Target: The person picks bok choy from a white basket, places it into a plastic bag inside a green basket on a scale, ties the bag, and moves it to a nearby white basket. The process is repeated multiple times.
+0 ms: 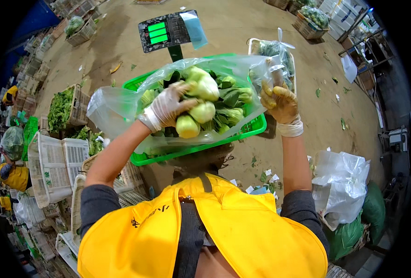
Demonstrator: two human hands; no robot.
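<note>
A clear plastic bag [113, 104] is spread inside a green plastic crate [198, 153], over the scale. Several heads of bok choy [202, 113] lie in the bag, pale stem ends up in the middle and dark leaves around. My left hand [167, 104], in a whitish glove, is over the heads with thumb and fingers apart, touching the stems; it is slightly blurred. At the crate's right side, my right hand [282, 99], in a stained glove, has its fingers curled on the bag's edge. The scale's display head [169, 31] rises behind the crate, lit green.
Beyond my right hand stands a white crate [254, 45] with a tied bag of greens. A crate of leafy greens [61, 109] and white plastic crates [49, 166] are at left, with a co-worker in a yellow vest [14, 177]. A plastic-covered stack [341, 184] is at right. Leaf scraps litter the floor.
</note>
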